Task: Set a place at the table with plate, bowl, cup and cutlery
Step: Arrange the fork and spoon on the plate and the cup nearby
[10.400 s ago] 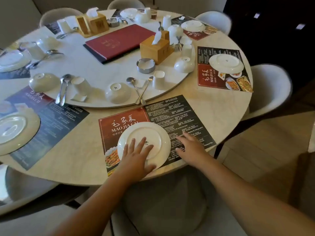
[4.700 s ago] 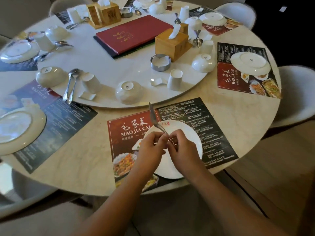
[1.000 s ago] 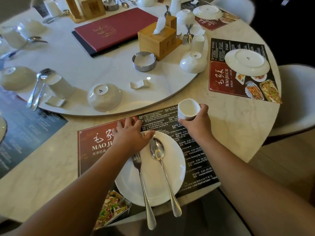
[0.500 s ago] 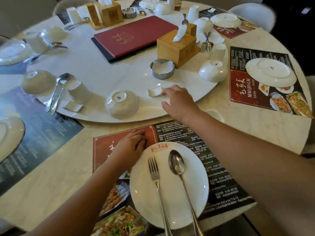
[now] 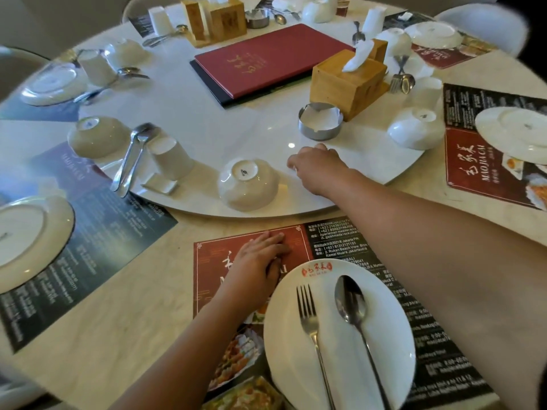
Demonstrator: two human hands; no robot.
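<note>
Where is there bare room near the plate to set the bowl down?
Bare marble table lies left of the red placemat, up to the dark placemat. The mat's strip above the plate is free between the left hand and the right forearm. The plate itself is taken by fork and spoon.

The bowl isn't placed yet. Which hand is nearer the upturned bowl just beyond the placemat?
Right. The right hand is over the turntable, just right of the bowl; the left hand lies flat on the placemat, short of it.
</note>
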